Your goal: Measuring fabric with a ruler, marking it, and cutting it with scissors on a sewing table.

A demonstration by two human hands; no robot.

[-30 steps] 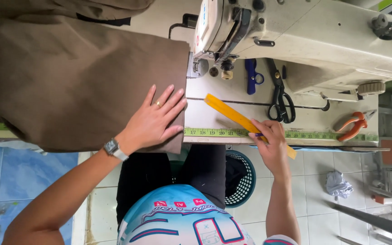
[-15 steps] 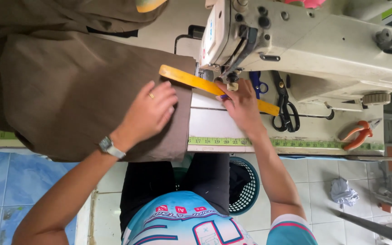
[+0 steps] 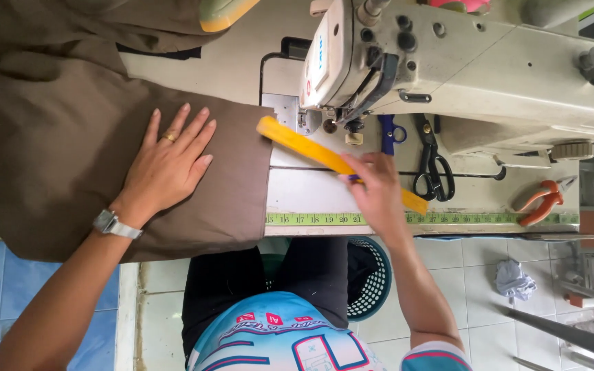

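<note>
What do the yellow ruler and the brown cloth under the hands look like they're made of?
The yellow ruler under the right hand looks like rigid plastic: flat, straight, evenly bright, slightly glossy. The brown cloth under the left hand seems a matte woven fabric, draping in soft folds; the fibre cannot be told.

Brown fabric (image 3: 70,158) runs off the left and top edges; the right hand (image 3: 378,192) covers the middle of the yellow ruler (image 3: 311,148); the sewing machine (image 3: 476,62) is cropped above.

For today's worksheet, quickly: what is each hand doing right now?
Left hand: open, flat on the brown fabric.
Right hand: closed on the yellow ruler.
</note>
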